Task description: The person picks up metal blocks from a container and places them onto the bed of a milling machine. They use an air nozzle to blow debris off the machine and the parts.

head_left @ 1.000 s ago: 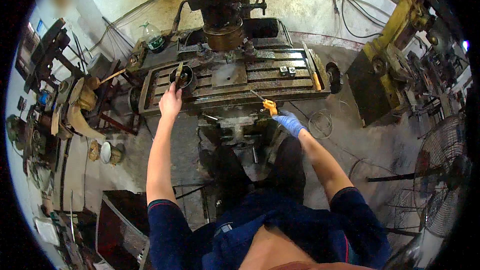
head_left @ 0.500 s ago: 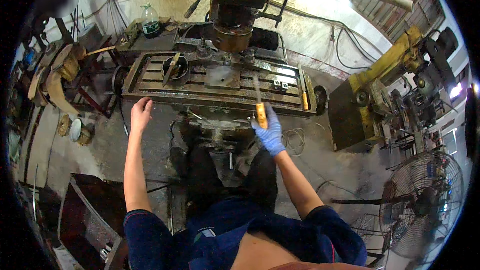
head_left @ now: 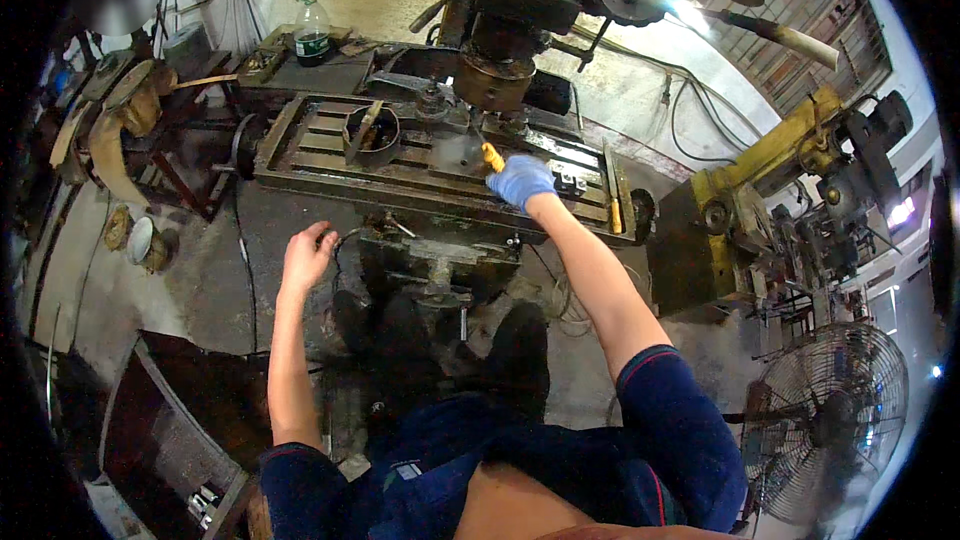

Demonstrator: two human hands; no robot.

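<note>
My gloved right hand [head_left: 522, 181] is closed round the yellow handle of a file [head_left: 492, 156]. It reaches over the slotted table [head_left: 330, 168] of a milling machine. The file's thin blade is blurred and points away, close to a flat grey metal plate [head_left: 452, 154] under the machine's head [head_left: 492, 80]. Whether the blade touches the plate I cannot tell. Beyond the table's front edge, on the near left, my bare left hand [head_left: 310, 254] hangs with loosely bent fingers and nothing in it.
A dark pot [head_left: 378, 156] with a flat stick across it stands on the table's left. Small metal blocks [head_left: 570, 181] and another yellow-handled tool [head_left: 616, 216] lie at the right. A plastic bottle [head_left: 311, 32] stands behind. A fan [head_left: 835, 420] is at the lower right.
My right hand has moved forward with the file, from before the table's front edge to over the plate. My left hand has come back toward me and slightly right. The view has shifted a little.
</note>
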